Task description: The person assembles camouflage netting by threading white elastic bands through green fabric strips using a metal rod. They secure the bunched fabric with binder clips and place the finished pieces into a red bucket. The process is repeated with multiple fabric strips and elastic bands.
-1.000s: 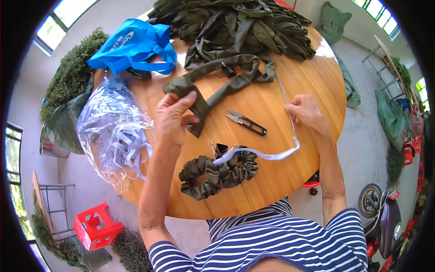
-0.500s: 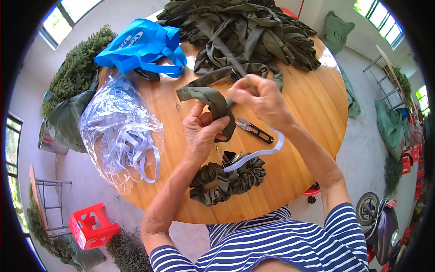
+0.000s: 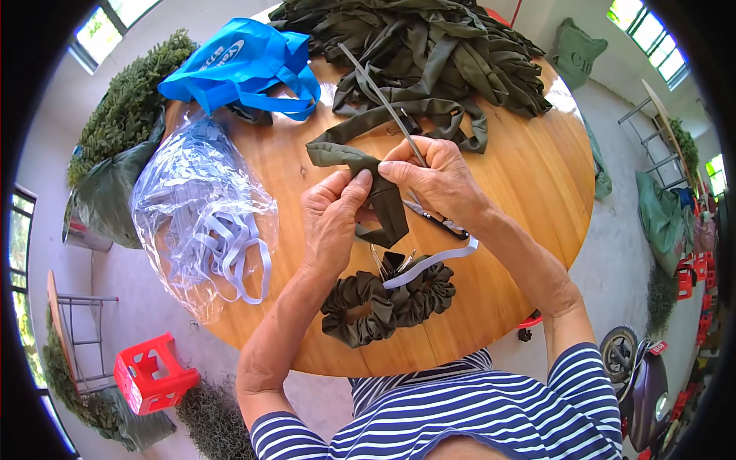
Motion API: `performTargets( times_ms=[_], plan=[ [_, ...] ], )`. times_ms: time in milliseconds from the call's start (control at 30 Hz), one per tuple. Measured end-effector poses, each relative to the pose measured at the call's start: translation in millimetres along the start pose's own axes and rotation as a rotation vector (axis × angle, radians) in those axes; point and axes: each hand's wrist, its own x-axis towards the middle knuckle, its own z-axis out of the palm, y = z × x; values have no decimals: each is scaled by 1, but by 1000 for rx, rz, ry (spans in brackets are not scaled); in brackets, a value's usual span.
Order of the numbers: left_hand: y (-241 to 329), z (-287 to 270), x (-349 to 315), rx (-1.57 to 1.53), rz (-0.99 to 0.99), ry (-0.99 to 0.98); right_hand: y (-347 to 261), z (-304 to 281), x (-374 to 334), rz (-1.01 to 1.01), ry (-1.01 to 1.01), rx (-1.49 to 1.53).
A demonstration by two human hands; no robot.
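Observation:
My left hand (image 3: 331, 215) is closed on a flat strip of olive-green fabric (image 3: 389, 213), thumb on top. My right hand (image 3: 441, 175) grips a thin grey metal rod (image 3: 369, 83) that slants up and away to the left; its thumb and forefinger also pinch the strip near the left fingertips. Partly under my right hand lie black-handled thread snips (image 3: 441, 222). Nearer my body are gathered olive fabric rings (image 3: 359, 312), like scrunchies. A white elastic band (image 3: 438, 263) and a black binder clip (image 3: 393, 263) lie against them.
A heap of olive fabric strips (image 3: 452, 57) covers the table's far side. At left are a blue bag (image 3: 230, 73) and a transparent plastic bag (image 3: 184, 199) holding white elastic. The round wooden table (image 3: 529, 199) ends near my body. A red stool (image 3: 153, 373) stands on the floor.
My right hand has come down and slightly left, and its fingertips now meet the strip beside my left hand. The rod was blurred by motion and now shows sharply.

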Motion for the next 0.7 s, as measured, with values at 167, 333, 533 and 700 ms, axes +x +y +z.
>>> performTargets(
  times_ms=[167,333,533,700],
  plan=[
    [-4,-2,4,-182,-88,-6,2,-2,1,6,-10,-28],
    [-2,-10,6,-176,-54,111,-12,-5,-30,-143,7,-360],
    [-4,-19,9,-189,-9,128,-10,-10,-71,-226,-100,-556],
    [-2,-9,6,-182,36,128,0,-13,-77,-196,-90,-540]
  ],
)
